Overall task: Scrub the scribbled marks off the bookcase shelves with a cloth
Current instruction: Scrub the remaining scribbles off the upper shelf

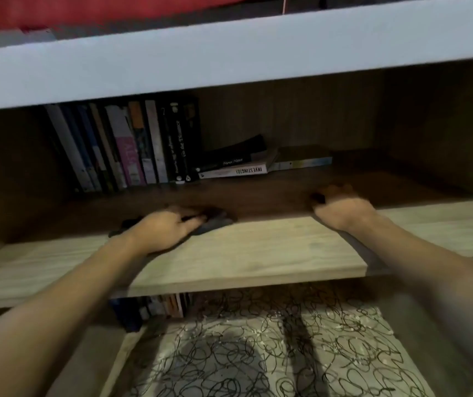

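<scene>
Across the middle of the frame runs the bookcase shelf (243, 250), and we lean over its pale front board. Below it, at the bottom centre, the lower shelf (272, 353) is thick with black scribbled marks (229, 368), not yet cleaned. Books (132, 144) stand upper left. Our left hand (166, 227) presses the dark cloth (215, 222) flat, fingers stretched over it for scrubbing. Our right hand (341, 207), fingers curled and holding nothing we can see, seems to brace us on the shelf.
</scene>
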